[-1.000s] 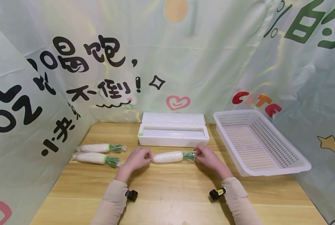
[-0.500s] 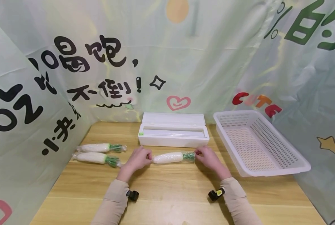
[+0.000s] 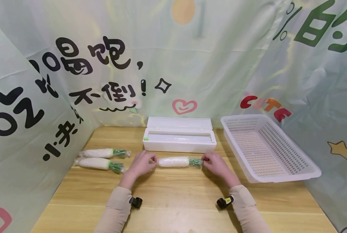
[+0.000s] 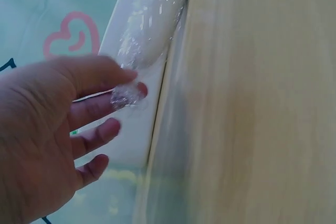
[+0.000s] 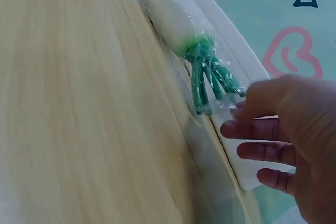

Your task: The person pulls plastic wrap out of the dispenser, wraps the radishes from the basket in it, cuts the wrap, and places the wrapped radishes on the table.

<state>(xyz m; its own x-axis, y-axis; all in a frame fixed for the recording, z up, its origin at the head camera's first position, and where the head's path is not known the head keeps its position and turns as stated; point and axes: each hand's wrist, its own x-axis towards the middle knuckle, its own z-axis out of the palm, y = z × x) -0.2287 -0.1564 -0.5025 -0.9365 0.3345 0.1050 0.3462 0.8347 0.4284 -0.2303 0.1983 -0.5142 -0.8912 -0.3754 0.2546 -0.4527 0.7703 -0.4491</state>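
Observation:
A white radish [image 3: 173, 161] with green stem stubs, wrapped in clear plastic film, lies lengthwise between my hands in front of a white box. My left hand [image 3: 142, 162] pinches the gathered film tail [image 4: 126, 95] at the root end between thumb and forefinger; its other fingers are loosely bent. At the green end, my right hand [image 3: 215, 162] pinches the film just beyond the stems [image 5: 205, 77]. The wrist views show the radish stretched away from each hand, its film shiny and wrinkled. Whether it touches the table or hangs slightly above is unclear.
Two more film-wrapped radishes, a rear one [image 3: 96, 153] and a front one [image 3: 93, 163], lie side by side at left. Behind the hands sits the white cling film box [image 3: 179, 147], lid raised. A white perforated basket [image 3: 289, 179] stands at right. Printed cloth [image 3: 214, 71] encloses the wooden table [image 3: 173, 200].
Both hands keep their pinch on the film ends and have barely moved. The radish between them dipped slightly half a second ago and is now a little higher in the head view.

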